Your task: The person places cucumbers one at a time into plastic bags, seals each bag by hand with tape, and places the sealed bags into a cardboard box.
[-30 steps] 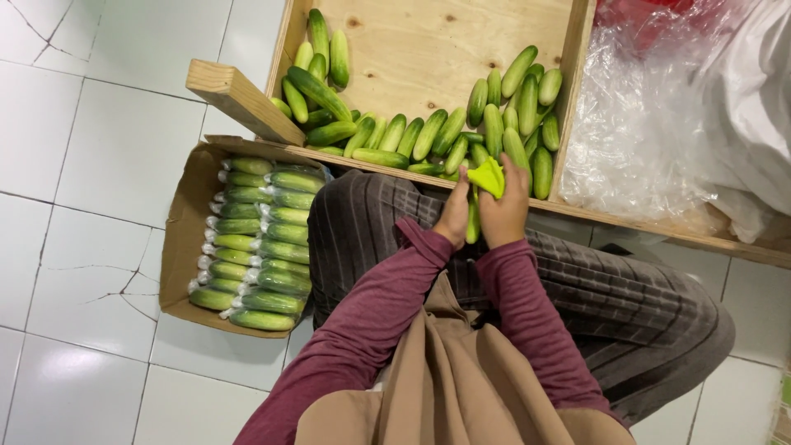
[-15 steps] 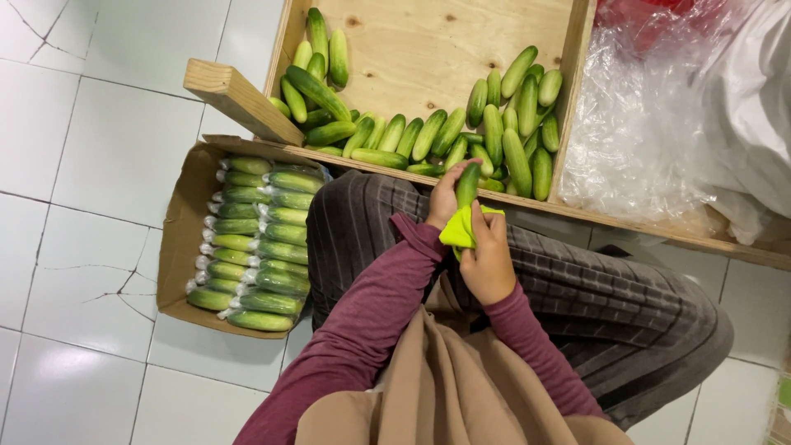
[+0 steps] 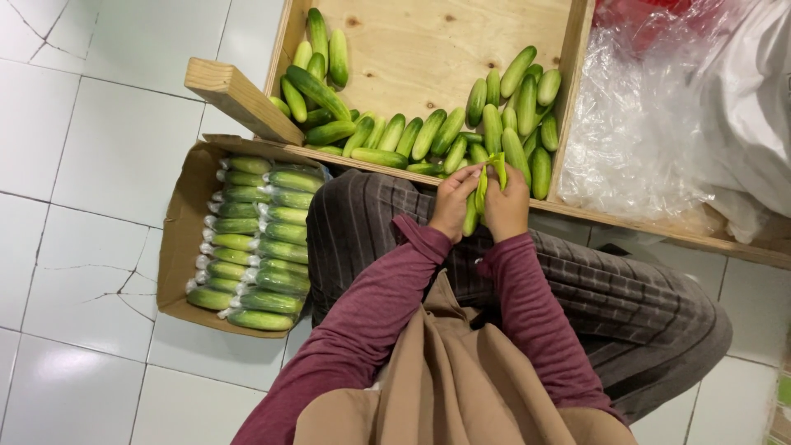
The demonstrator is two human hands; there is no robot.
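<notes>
near the centre of the frame, slightly right, both hands meet over a single cucumber [image 3: 471, 216] held upright against the person's lap. the left hand [image 3: 453, 203] has its fingers curled around the cucumber's left side, and the right hand [image 3: 506, 206] closes on its right side, fingertips pinching a yellow-green cloth [image 3: 497, 167] that sticks up just above the cucumber's top end. the hands nearly touch each other around it. just above them, in the upper middle of the frame, a wooden crate [image 3: 428, 41] holds loose cucumbers [image 3: 428, 132] lying along its lower edge and right side. at the left centre, a cardboard box [image 3: 177, 239] on the white tiled floor [image 3: 82, 165] is filled with rows of wrapped cucumbers [image 3: 255, 239]. crumpled clear plastic [image 3: 643, 124] lies at the upper right.
</notes>
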